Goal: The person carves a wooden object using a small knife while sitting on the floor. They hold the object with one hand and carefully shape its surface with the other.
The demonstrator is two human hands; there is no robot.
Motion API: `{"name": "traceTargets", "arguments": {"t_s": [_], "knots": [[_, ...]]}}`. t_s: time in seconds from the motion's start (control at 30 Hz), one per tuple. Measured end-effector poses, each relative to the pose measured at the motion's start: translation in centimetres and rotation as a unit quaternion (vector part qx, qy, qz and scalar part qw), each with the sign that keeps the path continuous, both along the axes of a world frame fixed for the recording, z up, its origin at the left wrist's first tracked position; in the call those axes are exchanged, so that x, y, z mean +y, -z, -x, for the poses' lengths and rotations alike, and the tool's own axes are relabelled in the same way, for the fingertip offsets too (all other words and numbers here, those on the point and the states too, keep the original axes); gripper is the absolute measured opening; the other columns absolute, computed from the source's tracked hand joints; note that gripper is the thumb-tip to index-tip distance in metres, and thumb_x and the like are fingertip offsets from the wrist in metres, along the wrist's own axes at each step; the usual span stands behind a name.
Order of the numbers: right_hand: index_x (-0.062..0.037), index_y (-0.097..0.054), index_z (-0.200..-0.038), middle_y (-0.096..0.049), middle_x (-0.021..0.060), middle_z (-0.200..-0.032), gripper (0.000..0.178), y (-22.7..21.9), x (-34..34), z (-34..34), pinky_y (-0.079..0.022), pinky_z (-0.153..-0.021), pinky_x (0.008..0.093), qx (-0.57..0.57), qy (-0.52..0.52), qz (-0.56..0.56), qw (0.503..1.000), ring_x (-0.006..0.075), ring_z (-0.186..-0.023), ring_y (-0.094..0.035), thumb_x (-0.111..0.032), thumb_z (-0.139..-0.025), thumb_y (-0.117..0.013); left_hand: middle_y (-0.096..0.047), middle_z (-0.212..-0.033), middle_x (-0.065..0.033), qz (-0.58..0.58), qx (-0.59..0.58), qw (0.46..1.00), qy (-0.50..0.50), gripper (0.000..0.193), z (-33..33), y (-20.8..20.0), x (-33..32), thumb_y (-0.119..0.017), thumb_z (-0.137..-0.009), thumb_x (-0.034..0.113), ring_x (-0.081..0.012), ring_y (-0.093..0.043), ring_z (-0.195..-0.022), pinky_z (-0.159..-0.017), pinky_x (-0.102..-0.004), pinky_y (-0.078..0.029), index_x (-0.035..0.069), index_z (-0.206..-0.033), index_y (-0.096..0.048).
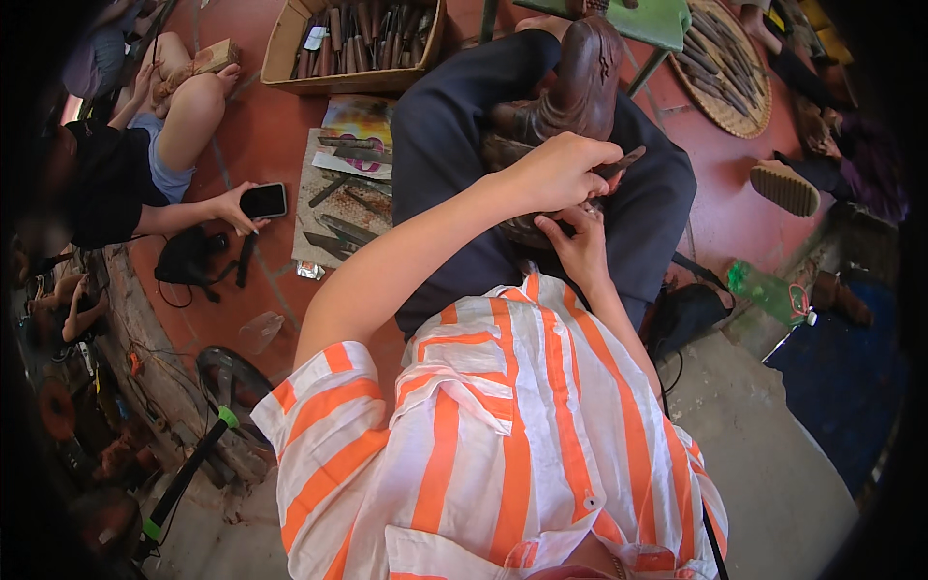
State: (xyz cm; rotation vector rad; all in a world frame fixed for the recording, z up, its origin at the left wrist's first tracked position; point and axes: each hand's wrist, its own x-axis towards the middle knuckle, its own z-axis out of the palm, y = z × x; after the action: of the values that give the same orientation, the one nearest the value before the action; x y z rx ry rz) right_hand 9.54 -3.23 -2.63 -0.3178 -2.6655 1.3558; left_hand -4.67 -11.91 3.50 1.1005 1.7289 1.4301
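A dark brown, glossy wooden carving (583,82) rests between my legs, rising away from me. My left hand (570,174) reaches across it, fingers wrapped round a thin reddish-brown tool (630,162) whose end sticks out on the right; its kind is hard to make out. Just below, my right hand (582,246) is bent in against the carving's near part. Its thumb and fingers are curled together, and what lies between them is hidden. The near part of the carving is largely covered by both hands.
A cardboard box (353,81) of wooden-handled tools stands ahead. Flat blades (362,153) lie on a board at left. A round woven tray (764,106) holds more tools at far right, near a green stool (657,24). A person's hand holds a phone (264,200). A green bottle (768,290) lies right.
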Motion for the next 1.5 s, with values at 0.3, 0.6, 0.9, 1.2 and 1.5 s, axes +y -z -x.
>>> {"name": "traceTargets", "arguments": {"t_s": [0.3,0.6,0.9,1.2,1.5], "knots": [[-0.0022,-0.062,-0.075,-0.061,0.0101,-0.069,0.018,-0.1,0.0,0.0,-0.036,-0.077,0.0361,-0.004,0.040,0.007,0.999,0.0267,-0.072,-0.056,-0.016,-0.077,-0.074,-0.064,-0.076,-0.0102,0.000,-0.017,1.000,-0.014,0.010,0.3,-1.1,0.0,-0.062,-0.080,-0.004,-0.0195,-0.061,-0.068,-0.066,-0.0321,-0.048,-0.003,-0.087,-0.054],[-0.0025,-0.061,-0.074,-0.060,0.0093,-0.070,0.018,0.5,-0.2,0.2,-0.036,-0.076,0.0361,-0.020,0.071,0.024,0.997,0.0265,-0.071,-0.055,-0.016,-0.077,-0.074,-0.063,-0.076,-0.0101,-0.017,0.014,0.999,-0.035,0.009,0.2,-0.5,0.2,-0.062,-0.080,-0.002,-0.0194,-0.060,-0.068,-0.065,-0.0325,-0.047,-0.003,-0.085,-0.055],[-0.0015,-0.061,-0.075,-0.059,0.0107,-0.070,0.020,0.7,-0.4,0.3,-0.037,-0.078,0.0375,0.006,0.068,-0.001,0.998,0.0268,-0.071,-0.055,-0.016,-0.077,-0.074,-0.060,-0.072,-0.0103,-0.028,0.009,0.999,-0.038,0.009,0.3,-0.5,0.0,-0.062,-0.079,-0.003,-0.0197,-0.056,-0.064,-0.063,-0.0328,-0.045,-0.002,-0.084,-0.054],[-0.0024,-0.062,-0.076,-0.060,0.0105,-0.071,0.017,0.8,-0.5,0.4,-0.038,-0.077,0.0377,0.010,0.089,0.046,0.995,0.0280,-0.073,-0.056,-0.014,-0.076,-0.074,-0.059,-0.072,-0.0113,-0.025,0.033,0.999,-0.031,0.010,0.1,-1.0,0.0,-0.062,-0.079,-0.003,-0.0215,-0.056,-0.063,-0.063,-0.0345,-0.045,-0.002,-0.084,-0.053],[0.0041,-0.062,-0.083,-0.065,0.0134,-0.081,0.017,0.8,-0.2,0.4,-0.044,-0.074,0.0346,0.000,0.072,-0.007,0.997,0.0260,-0.078,-0.060,-0.009,-0.079,-0.072,-0.060,-0.073,-0.0104,-0.032,0.047,0.998,-0.029,0.010,0.0,-0.8,0.1,-0.063,-0.079,-0.003,-0.0207,-0.059,-0.066,-0.063,-0.0335,-0.045,-0.002,-0.084,-0.055]]}}
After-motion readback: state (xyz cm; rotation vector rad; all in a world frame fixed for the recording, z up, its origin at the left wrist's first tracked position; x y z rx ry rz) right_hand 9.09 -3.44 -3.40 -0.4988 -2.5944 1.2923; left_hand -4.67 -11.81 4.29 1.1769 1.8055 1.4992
